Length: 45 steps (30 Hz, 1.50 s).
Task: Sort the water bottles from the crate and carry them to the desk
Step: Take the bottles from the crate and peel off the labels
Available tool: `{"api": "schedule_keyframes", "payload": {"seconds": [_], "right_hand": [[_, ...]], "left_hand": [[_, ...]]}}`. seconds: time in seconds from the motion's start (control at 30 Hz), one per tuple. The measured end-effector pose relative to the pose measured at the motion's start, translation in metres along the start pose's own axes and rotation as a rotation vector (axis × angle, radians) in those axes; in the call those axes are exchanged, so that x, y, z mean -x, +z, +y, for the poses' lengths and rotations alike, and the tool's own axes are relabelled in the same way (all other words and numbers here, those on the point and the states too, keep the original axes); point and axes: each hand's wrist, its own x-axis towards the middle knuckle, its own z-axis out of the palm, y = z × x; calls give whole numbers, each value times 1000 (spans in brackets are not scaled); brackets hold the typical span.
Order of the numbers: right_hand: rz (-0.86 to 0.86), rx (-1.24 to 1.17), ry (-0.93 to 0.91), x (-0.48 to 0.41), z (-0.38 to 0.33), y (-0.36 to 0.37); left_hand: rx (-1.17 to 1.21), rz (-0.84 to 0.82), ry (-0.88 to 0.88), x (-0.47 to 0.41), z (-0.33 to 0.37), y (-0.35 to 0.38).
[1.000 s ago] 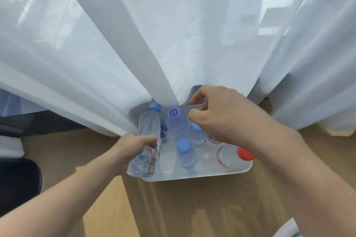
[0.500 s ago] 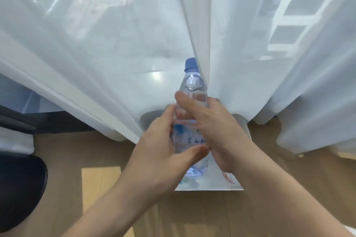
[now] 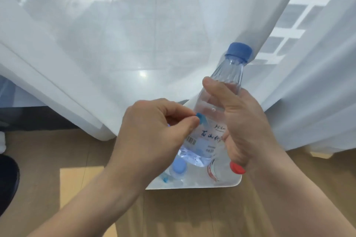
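From my head camera, the clear plastic water bottle with a blue cap (image 3: pixel 221 106) now leans to the right and sits higher than half a second ago, its cap touching the sheer white curtain (image 3: pixel 134 54). My right hand (image 3: pixel 244 127) has taken over the hold, thumb and fingers wrapped round the bottle's upper body. My left hand (image 3: pixel 154 132) no longer cups the bottle; its thumb and forefinger pinch a small blue tab (image 3: pixel 200 118) at the label's edge.

The white plastic crate (image 3: pixel 192 185) sits below my hands on the wooden floor (image 3: pixel 183 213), its near rim showing and its far side under the curtain. Open floor lies near and left.

Inside, a blue-capped bottle (image 3: pixel 178 167) stands left and a red-capped bottle (image 3: pixel 237 168) lies right, just under my right palm.
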Motion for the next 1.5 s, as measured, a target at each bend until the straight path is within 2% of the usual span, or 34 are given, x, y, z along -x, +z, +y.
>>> {"api": "schedule_keyframes", "payload": {"seconds": [0.1,0.2,0.27,0.4,0.5,0.57,0.6,0.7,0.77,0.9,0.97,1.23,1.4,1.5], "right_hand": [[87,29,-107,0,-2,0],[173,-25,-185,-4,-5,0],[175,-86,-216,-3,-6,0],[170,-210,-164,0,1,0],[189,-455,-54,-7,-1,-10],[262,-480,-78,-11,-11,-19],[298,-408,-135,-12,-16,-23],[294,-208,-286,-8,-25,-23],[240,-114,-333,-4,-23,-19],[212,250,-435,3,-12,-9],[208,337,-459,6,-9,-7],[198,417,-492,13,-10,-6],[152,484,-540,17,-11,-8],[127,533,-561,17,-9,-8]], "left_hand": [[35,-192,59,2,4,-13],[-45,-481,202,7,8,-25],[-113,-584,234,6,8,-30],[-360,-794,238,8,12,-26],[-678,-935,106,13,2,-24],[-822,-891,-75,5,-12,-32],[-864,-803,-126,-3,-21,-38],[-910,-433,-84,-36,-52,-50],[-860,-346,-65,-53,-72,-48],[-889,-267,-49,-64,-107,-36],[-877,-232,-35,-63,-115,-32],[-919,-200,-45,-66,-121,-24],[-931,-240,-23,-70,-120,-21],[-886,-149,-22,-72,-106,-22]]}}
